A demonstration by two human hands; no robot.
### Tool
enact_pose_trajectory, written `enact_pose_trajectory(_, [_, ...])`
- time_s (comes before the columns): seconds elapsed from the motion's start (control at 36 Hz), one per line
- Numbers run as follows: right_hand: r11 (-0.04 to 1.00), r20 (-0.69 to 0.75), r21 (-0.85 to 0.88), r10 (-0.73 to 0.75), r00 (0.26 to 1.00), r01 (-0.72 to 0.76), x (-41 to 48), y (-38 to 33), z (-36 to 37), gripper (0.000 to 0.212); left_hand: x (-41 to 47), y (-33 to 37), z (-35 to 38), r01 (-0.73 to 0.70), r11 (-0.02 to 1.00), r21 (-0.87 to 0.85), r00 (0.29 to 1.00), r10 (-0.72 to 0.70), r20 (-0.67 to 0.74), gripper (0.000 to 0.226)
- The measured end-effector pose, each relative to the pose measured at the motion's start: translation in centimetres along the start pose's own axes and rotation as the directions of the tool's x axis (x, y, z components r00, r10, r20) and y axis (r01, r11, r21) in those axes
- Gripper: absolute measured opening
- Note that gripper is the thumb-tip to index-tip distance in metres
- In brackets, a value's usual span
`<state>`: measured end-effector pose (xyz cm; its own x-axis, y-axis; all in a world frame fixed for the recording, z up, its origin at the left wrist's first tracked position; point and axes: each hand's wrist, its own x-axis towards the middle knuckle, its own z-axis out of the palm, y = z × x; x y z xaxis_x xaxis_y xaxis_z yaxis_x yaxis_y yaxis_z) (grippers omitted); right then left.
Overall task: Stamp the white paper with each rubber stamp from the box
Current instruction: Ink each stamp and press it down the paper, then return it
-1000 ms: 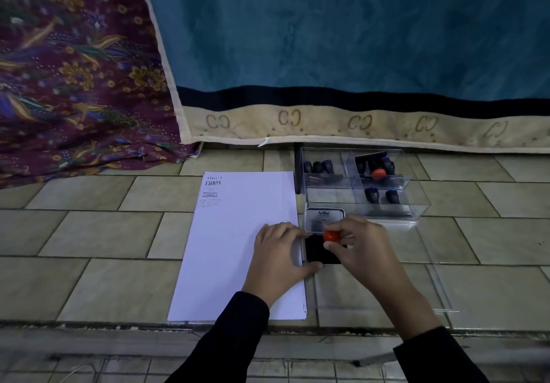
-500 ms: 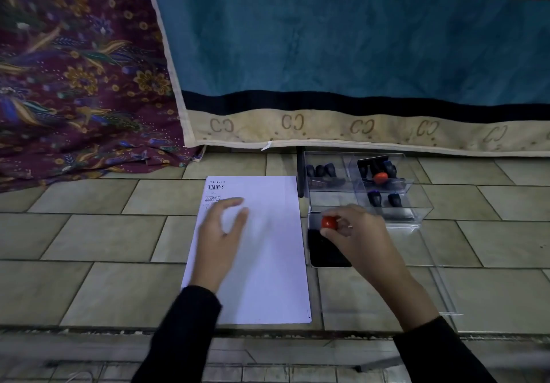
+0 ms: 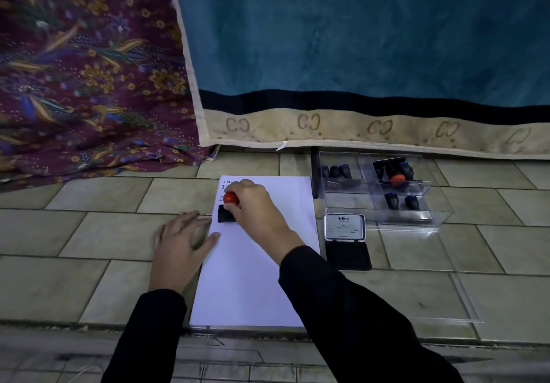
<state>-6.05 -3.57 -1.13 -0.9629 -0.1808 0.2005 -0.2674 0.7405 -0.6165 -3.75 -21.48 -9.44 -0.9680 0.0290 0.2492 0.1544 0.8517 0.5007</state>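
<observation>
- White paper [image 3: 253, 287]: smooth matte rectangular sheet, flat on glazed beige floor tiles [image 3: 89, 233].
- Left hand [image 3: 181, 245]: black sleeve, fingers released and spread flat on tile at the sheet's left edge, thumb touching that edge; half a second earlier, resting on the sheet's far-left part.
- Right hand [image 3: 259, 216]: fingers grasping rubber stamp [image 3: 229, 198] by its round glossy red knob, black rectangular base set on the sheet's far-left corner; half a second earlier, over the ink pad.
- Printed marks [image 3: 223, 186] just beyond the knuckles: only "LE" legible.
- Ink pad [image 3: 346, 256]: just right of the sheet, flat black rectangle, silver-rimmed lid [image 3: 344, 227] raised, lettered "Artline".
- Clear plastic box [image 3: 384, 219]: beyond the pad, partitioned, holding dark-handled stamps [image 3: 334, 171] and one red-knobbed stamp [image 3: 397, 178].
- Farthest: plush teal blanket [image 3: 357, 40] with a beige border of "CC" motifs, beside maroon floral batik cloth [image 3: 74, 70].
</observation>
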Motion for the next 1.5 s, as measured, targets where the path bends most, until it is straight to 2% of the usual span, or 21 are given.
enact_pose_trajectory(0.53, [0.992,0.059,-0.127,0.021,0.998,-0.014,0.6,-1.1,1.5,0.022,0.0,0.1,0.1,0.010,1.000,-0.026,0.999,-0.011,-0.037,0.034])
enact_pose_trajectory(0.75, [0.987,0.046,-0.161,-0.002,0.999,0.009,0.3,-1.3,2.0,0.014,0.1,0.5,-0.2,0.006,1.000,0.004,1.000,-0.005,-0.023,0.042])
enact_pose_trajectory(1.19, [0.988,0.041,-0.151,0.050,0.998,-0.043,1.4,-1.5,1.4,0.008,0.1,0.5,-0.1,0.008,0.999,0.032,1.000,-0.007,-0.025,0.046])
enact_pose_trajectory(1.39, [0.988,0.042,-0.155,-0.004,0.999,0.011,-0.1,-1.1,2.3,0.009,0.2,0.1,0.1,-0.006,0.999,0.049,1.000,0.007,-0.018,0.048])
enact_pose_trajectory(1.5, [0.995,0.016,-0.093,0.043,0.999,-0.042,1.1,-0.7,2.0,0.011,0.3,0.0,0.1,-0.011,0.998,0.057,1.000,0.012,-0.023,0.047])
